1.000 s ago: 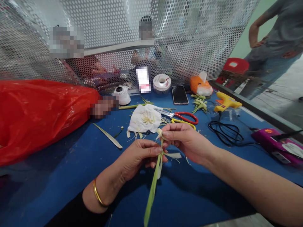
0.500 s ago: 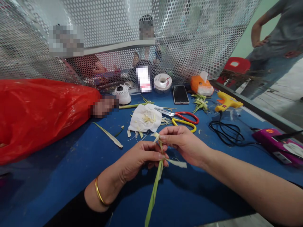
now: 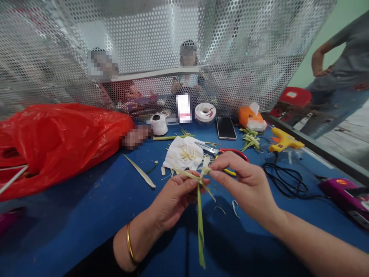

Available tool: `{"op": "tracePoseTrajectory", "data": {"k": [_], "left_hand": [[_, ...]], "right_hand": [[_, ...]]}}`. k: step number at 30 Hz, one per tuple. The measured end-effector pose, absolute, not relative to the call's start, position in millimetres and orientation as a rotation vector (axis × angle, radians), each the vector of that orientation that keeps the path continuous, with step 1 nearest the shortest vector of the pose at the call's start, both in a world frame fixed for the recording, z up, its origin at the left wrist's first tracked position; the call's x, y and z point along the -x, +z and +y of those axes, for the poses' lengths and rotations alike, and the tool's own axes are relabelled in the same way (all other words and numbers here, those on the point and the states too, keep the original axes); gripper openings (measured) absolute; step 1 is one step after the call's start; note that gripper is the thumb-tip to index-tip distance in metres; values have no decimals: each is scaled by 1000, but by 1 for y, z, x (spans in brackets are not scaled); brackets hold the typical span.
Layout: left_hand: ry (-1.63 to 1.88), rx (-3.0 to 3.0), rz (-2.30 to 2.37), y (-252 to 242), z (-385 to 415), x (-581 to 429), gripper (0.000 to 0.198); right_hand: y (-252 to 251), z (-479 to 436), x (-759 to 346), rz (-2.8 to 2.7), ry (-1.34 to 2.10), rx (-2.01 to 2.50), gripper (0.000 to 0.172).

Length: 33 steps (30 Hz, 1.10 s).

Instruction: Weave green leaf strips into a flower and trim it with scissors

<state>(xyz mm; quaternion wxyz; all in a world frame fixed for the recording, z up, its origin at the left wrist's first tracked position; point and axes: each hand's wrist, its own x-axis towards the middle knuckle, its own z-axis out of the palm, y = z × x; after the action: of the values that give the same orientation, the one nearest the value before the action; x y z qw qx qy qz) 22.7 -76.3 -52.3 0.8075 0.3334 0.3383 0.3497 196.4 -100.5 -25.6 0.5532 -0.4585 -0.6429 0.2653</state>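
Green and pale leaf strips (image 3: 200,215) cross in a small knot between my hands, one long strip hanging down toward me. My left hand (image 3: 178,194), with a gold bangle at the wrist, pinches the strips at the left of the knot. On the other side, my right hand (image 3: 240,179) pinches a pale strip end between thumb and forefinger. Behind them a white tissue (image 3: 184,152) bears small pale scraps. Scissors (image 3: 211,149) with red and yellow handles lie beside it, partly hidden by my right hand.
A red plastic bag (image 3: 66,142) fills the left. Farther back are a thread spool (image 3: 159,124), ribbon roll (image 3: 205,113), phone (image 3: 226,127) and tissue pack (image 3: 252,118). At right lie a yellow glue gun (image 3: 285,139) and purple power strip (image 3: 344,196). A person stands beyond.
My right hand has moved right, away from the left one, and the knot is now more exposed. Strips now spread to several sides. The view has shifted slightly.
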Motion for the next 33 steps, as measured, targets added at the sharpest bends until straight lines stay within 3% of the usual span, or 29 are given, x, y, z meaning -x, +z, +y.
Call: {"op": "tracePoseTrajectory", "data": {"k": [7,16,33], "left_hand": [[776,-745,678,-55,-79,-25,16],[791,-659,722,-55,-80,-27,16],[822,-623,725,-58,-83,-28,12]], "right_hand": [[-34,-105,-185,-1584,721,1141,13],[-38,-104,-183,-1505,744,1257,5],[-47,-101,-185,-1664,518,1126,12]]}}
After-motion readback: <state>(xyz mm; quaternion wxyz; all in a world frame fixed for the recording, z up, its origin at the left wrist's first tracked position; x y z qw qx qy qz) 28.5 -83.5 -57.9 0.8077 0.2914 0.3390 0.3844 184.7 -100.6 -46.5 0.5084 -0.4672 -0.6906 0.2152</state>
